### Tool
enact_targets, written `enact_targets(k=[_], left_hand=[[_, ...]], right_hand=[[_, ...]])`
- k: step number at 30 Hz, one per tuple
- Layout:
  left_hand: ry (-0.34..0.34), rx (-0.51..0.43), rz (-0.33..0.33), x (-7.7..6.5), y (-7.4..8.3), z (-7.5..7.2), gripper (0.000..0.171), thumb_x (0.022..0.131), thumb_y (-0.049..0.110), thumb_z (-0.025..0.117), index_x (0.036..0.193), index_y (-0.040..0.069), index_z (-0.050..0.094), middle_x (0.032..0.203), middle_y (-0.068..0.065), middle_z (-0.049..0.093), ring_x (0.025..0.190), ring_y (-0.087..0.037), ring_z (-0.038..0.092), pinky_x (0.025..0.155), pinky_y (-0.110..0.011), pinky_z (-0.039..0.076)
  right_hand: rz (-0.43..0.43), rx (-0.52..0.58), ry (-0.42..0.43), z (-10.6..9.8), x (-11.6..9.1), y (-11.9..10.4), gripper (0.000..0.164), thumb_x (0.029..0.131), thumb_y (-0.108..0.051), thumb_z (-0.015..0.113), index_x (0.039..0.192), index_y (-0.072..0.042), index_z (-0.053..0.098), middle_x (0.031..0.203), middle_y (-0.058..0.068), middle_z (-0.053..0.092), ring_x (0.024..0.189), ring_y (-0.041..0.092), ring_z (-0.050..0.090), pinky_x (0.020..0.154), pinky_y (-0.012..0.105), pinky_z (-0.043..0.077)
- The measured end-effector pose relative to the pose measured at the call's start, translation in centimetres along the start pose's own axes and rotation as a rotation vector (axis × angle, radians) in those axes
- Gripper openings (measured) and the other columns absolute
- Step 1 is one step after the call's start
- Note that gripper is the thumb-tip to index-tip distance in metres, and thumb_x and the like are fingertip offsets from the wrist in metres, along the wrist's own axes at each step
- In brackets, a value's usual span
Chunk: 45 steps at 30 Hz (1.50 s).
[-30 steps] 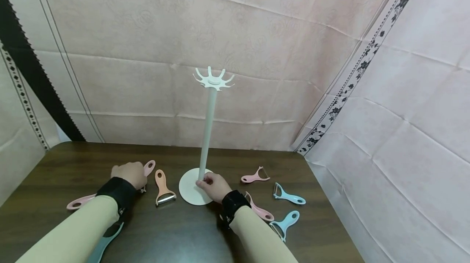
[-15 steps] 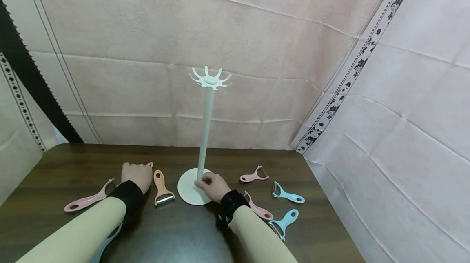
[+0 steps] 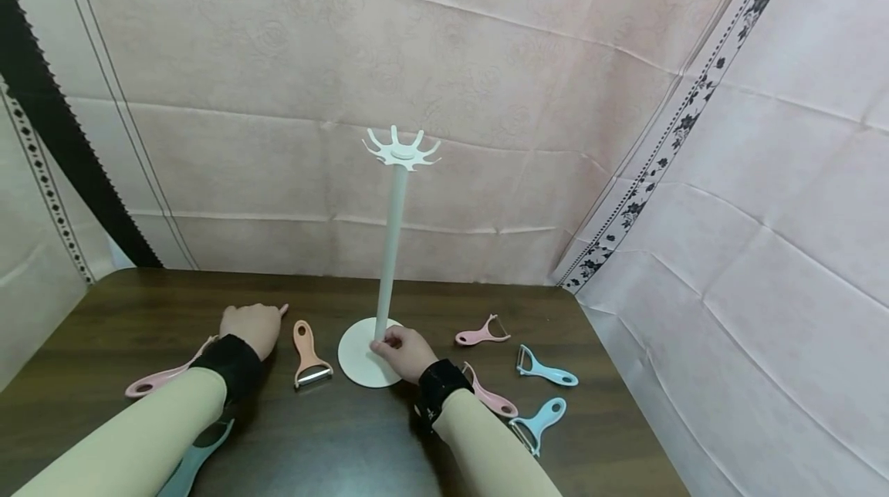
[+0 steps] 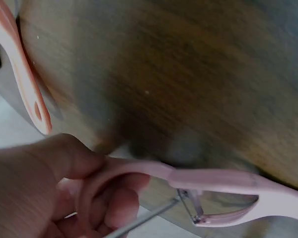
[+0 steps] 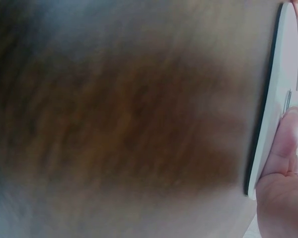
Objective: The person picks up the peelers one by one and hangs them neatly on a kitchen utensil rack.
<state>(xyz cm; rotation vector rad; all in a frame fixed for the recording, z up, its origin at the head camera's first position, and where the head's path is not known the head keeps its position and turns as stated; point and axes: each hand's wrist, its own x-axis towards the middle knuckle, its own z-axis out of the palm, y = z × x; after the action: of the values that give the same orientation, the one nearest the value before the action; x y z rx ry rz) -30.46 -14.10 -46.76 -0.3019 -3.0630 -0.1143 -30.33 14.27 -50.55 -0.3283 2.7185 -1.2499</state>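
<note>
My left hand [image 3: 251,329] grips a pink peeler [image 4: 134,166] by its blade end, over the left side of the table. In the head view only a short pink tip sticks out past the knuckles. A second pink peeler [image 3: 154,381] lies just behind that hand, its blade end overlapping the held one in the left wrist view. With its thumb low by the pole, my right hand [image 3: 407,354] holds the white stand [image 3: 392,250] at its round base [image 3: 357,358]. Curved hooks [image 3: 401,151] fan out at the top, with nothing hanging on them.
An orange peeler [image 3: 305,350] lies between the left hand and the base. Beneath the left forearm is a blue-green peeler [image 3: 190,466]. Right of the stand lie two pink peelers, one at the back [image 3: 479,335], and two blue peelers, one nearer [image 3: 545,420]. Curtains [image 3: 486,80] hang behind.
My left hand has shifted right and turned around the pink peeler, so less of its end shows, then drawn back slightly left. The right hand keeps its hold on the stand.
</note>
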Motion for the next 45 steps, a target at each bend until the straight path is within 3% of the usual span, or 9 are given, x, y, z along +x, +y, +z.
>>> enact_targets(k=[7,10,14,18,23,34,40,45], left_hand=[[0.02,-0.02,-0.001,0.9,-1.1,-0.2,0.013,0.089,0.001,0.058,0.082,0.0,0.07,0.072,-0.013,0.066,0.066,-0.031,0.062,0.069,-0.053,0.044],[0.091,-0.029,0.007,1.4,-1.8,-0.5,0.014,0.084,0.007,0.064,0.071,0.003,0.065,0.061,-0.007,0.06,0.058,-0.027,0.057,0.064,-0.048,0.042],[0.235,-0.094,0.03,1.7,-2.2,-1.3,0.024,0.083,0.014,0.065,0.061,0.007,0.061,0.053,-0.002,0.053,0.051,-0.023,0.051,0.055,-0.044,0.041],[0.335,-0.219,0.049,1.7,-1.7,-2.0,0.024,0.086,0.015,0.065,0.065,0.006,0.066,0.052,0.001,0.051,0.048,-0.019,0.046,0.046,-0.037,0.037],[0.377,-0.356,0.05,1.9,-0.4,-3.1,0.016,0.087,0.015,0.064,0.078,0.003,0.071,0.058,0.0,0.053,0.049,-0.017,0.044,0.044,-0.032,0.033],[0.478,-0.59,0.062,2.9,1.7,-9.0,0.021,0.092,0.017,0.061,0.096,0.001,0.074,0.072,-0.006,0.063,0.055,-0.021,0.049,0.048,-0.033,0.036],[0.546,-0.743,0.089,3.8,3.1,-13.1,0.027,0.094,0.028,0.059,0.094,0.007,0.076,0.076,-0.004,0.068,0.065,-0.02,0.055,0.057,-0.03,0.043],[0.629,-0.817,0.133,4.6,4.7,-15.9,0.025,0.094,0.028,0.06,0.093,0.007,0.074,0.077,-0.006,0.067,0.067,-0.021,0.054,0.057,-0.025,0.04]], right_hand=[[0.007,0.011,0.005,0.0,0.0,0.2,0.021,0.091,-0.034,0.067,0.089,-0.013,0.067,0.079,-0.005,0.059,0.074,0.011,0.052,0.067,0.029,0.043],[0.003,0.014,0.009,0.1,0.0,0.2,0.02,0.091,-0.033,0.067,0.088,-0.013,0.067,0.079,-0.005,0.058,0.074,0.011,0.051,0.066,0.029,0.042],[-0.002,0.009,0.009,0.1,0.0,0.1,0.02,0.091,-0.034,0.067,0.089,-0.014,0.068,0.079,-0.006,0.059,0.074,0.01,0.051,0.067,0.028,0.042],[-0.002,0.017,-0.001,0.1,0.0,0.1,0.021,0.092,-0.035,0.066,0.09,-0.014,0.068,0.08,-0.006,0.059,0.075,0.011,0.052,0.068,0.029,0.042],[-0.007,0.021,0.003,0.1,-0.1,0.1,0.02,0.091,-0.034,0.067,0.09,-0.013,0.067,0.08,-0.005,0.059,0.075,0.011,0.052,0.068,0.029,0.043],[0.015,0.03,-0.004,0.1,-0.4,-0.3,0.02,0.092,-0.034,0.066,0.09,-0.014,0.067,0.082,-0.005,0.059,0.077,0.011,0.052,0.07,0.03,0.043],[0.032,0.038,-0.015,0.1,-0.4,-0.3,0.02,0.093,-0.035,0.065,0.091,-0.015,0.066,0.084,-0.005,0.059,0.079,0.012,0.052,0.071,0.031,0.043],[0.036,0.046,-0.018,0.2,-0.4,-0.4,0.019,0.093,-0.035,0.064,0.091,-0.016,0.066,0.084,-0.005,0.059,0.079,0.013,0.052,0.071,0.031,0.042]])
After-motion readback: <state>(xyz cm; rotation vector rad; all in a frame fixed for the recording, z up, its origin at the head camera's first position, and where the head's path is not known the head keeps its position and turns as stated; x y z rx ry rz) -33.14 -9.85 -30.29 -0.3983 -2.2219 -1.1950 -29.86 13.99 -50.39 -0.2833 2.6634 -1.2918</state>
